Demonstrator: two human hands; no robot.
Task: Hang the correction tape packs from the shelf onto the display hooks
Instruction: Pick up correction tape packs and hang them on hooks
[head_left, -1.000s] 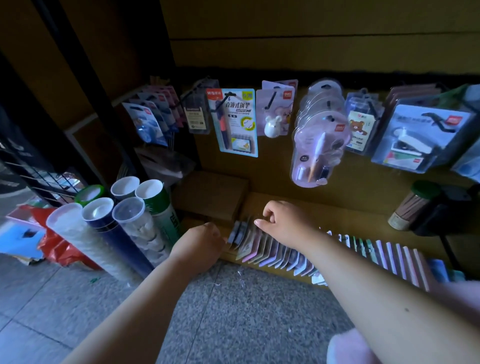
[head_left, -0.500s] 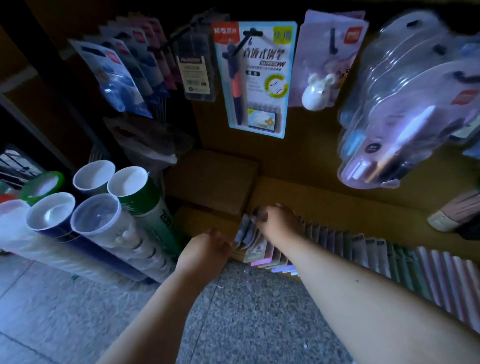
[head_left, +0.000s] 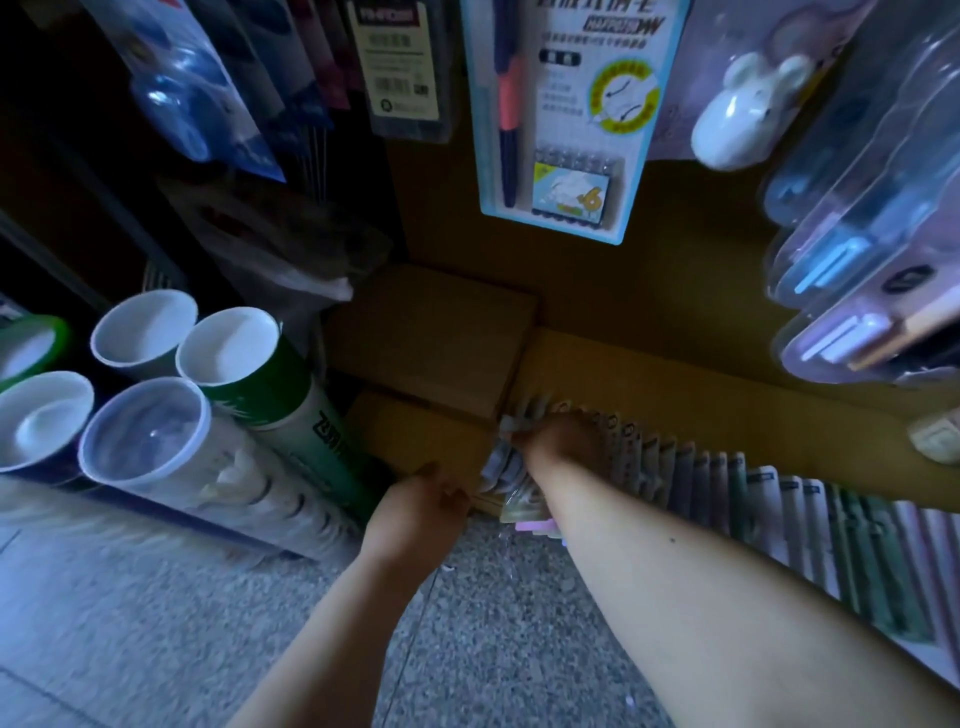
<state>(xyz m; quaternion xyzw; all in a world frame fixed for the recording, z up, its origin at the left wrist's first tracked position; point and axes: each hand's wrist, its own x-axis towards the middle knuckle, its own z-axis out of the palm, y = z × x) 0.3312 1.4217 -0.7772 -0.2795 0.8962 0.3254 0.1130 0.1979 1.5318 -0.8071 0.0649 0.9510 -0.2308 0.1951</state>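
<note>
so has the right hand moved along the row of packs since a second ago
Yes. The right hand has shifted left along the row of packs, toward the cardboard box at its left end.

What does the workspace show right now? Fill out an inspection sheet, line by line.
Surface: low wooden shelf at floor level, dimly lit.
Job's things: correction tape packs standing in a long row on the shelf; none lifted clear.
Clutter: cardboard boxes left of the row; tubes leaning on the floor.
Hands: right hand closed on packs at the row's left end; left hand at the lower box, holding nothing visible.
Cables: nothing seen.
Surroundings: pen pack and other blister packs hanging above; speckled floor.
</note>
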